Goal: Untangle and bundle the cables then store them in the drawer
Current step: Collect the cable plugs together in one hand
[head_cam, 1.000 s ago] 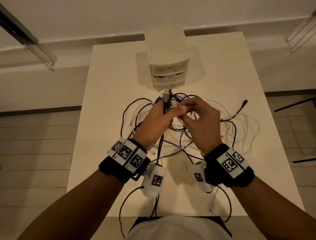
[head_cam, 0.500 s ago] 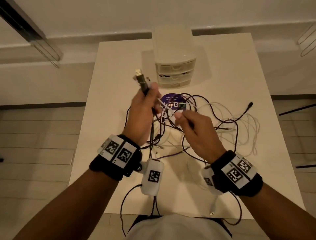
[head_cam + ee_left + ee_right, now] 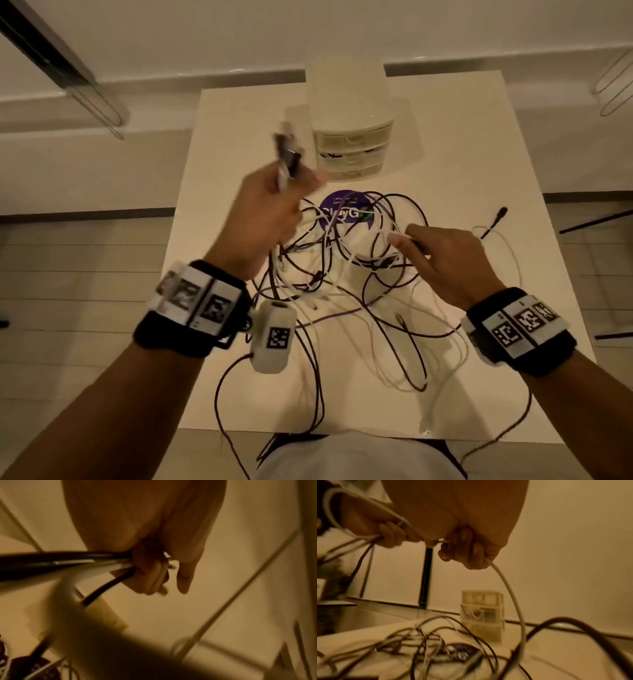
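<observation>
Currently I judge the task to be at an early stage: the cables [image 3: 346, 274] lie as one tangled heap of dark and white strands on the table [image 3: 479, 164], none is bundled, and the drawer unit [image 3: 349, 137] at the far edge shows all its drawers closed. My left hand [image 3: 270, 209] is raised above the heap, fingers curled around several connector ends [image 3: 286, 154] gathered together. My right hand [image 3: 445, 257] is lower, over the heap's right side, with fingers curled round a white cable [image 3: 508, 588] that hangs to the pile. Separation, coiling and storage all remain. The heap sits between and below both hands, near the drawer unit.
</observation>
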Demonstrator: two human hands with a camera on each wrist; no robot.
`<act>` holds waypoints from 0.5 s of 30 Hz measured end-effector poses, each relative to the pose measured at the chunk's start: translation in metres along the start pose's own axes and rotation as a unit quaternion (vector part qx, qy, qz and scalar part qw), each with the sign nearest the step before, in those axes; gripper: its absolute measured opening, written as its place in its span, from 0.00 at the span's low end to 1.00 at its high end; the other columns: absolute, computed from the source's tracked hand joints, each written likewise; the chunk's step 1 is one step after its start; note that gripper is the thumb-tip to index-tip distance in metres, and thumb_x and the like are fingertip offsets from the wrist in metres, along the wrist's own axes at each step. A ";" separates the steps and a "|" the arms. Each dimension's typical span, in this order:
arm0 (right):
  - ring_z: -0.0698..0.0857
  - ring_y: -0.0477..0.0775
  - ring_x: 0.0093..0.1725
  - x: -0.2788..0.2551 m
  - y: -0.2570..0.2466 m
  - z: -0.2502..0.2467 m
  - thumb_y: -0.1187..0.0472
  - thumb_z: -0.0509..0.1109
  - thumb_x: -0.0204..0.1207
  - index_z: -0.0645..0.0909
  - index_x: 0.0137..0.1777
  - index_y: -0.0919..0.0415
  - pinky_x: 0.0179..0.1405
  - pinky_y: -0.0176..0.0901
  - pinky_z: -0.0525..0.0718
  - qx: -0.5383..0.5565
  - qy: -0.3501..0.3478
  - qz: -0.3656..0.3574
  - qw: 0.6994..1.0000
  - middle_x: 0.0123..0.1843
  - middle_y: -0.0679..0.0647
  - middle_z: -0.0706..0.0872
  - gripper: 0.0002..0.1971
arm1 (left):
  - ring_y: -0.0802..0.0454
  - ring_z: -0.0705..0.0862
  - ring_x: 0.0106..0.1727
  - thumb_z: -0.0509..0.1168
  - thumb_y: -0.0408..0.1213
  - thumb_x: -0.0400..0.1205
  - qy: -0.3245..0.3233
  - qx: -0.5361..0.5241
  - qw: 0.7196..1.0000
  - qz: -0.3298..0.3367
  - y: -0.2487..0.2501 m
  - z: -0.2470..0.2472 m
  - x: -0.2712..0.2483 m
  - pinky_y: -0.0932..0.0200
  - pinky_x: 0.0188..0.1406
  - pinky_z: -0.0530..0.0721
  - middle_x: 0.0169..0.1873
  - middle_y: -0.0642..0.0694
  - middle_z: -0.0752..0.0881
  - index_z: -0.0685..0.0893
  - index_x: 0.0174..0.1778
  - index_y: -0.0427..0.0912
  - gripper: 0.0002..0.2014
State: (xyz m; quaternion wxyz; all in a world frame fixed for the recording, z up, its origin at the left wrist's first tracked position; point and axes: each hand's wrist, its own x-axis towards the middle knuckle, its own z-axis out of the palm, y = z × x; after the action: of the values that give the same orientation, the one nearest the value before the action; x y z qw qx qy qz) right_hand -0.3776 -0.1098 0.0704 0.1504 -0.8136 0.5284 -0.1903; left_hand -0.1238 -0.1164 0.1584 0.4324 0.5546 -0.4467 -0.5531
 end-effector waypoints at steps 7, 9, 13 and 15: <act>0.71 0.51 0.25 0.023 -0.035 -0.014 0.42 0.47 0.85 0.77 0.49 0.54 0.20 0.40 0.62 -0.068 -0.023 -0.084 0.994 0.34 0.47 0.83 0.22 | 0.69 0.78 0.26 0.56 0.56 0.89 -0.125 0.318 0.940 -0.016 -0.024 0.045 -0.008 0.66 0.33 0.71 0.20 0.64 0.80 0.88 0.42 0.45 0.23; 0.70 0.47 0.29 0.024 -0.033 -0.016 0.40 0.45 0.85 0.77 0.56 0.53 0.22 0.37 0.62 -0.055 -0.050 -0.096 0.993 0.38 0.43 0.81 0.23 | 0.65 0.75 0.22 0.57 0.56 0.89 -0.152 0.322 0.934 -0.017 -0.021 0.041 -0.010 0.67 0.29 0.70 0.18 0.63 0.78 0.83 0.34 0.49 0.22; 0.75 0.44 0.30 0.027 -0.013 -0.025 0.31 0.43 0.82 0.75 0.52 0.47 0.28 0.42 0.71 0.032 -0.099 -0.078 0.992 0.34 0.40 0.78 0.25 | 0.63 0.69 0.22 0.62 0.52 0.88 -0.146 0.266 0.953 0.004 -0.010 0.019 -0.010 0.65 0.28 0.69 0.20 0.59 0.74 0.78 0.33 0.48 0.19; 0.75 0.44 0.28 0.027 0.004 -0.031 0.37 0.47 0.85 0.69 0.41 0.47 0.28 0.47 0.72 0.058 -0.060 -0.067 0.994 0.27 0.44 0.73 0.19 | 0.58 0.67 0.24 0.64 0.49 0.88 -0.081 0.184 0.980 0.005 -0.007 0.000 -0.005 0.60 0.27 0.66 0.24 0.56 0.71 0.78 0.38 0.44 0.15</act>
State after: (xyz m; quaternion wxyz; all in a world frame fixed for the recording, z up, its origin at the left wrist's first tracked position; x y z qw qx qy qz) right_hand -0.3859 -0.1373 0.1004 0.2159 -0.8469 0.4510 -0.1807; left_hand -0.1233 -0.1103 0.1522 0.2884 0.5757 -0.5770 -0.5024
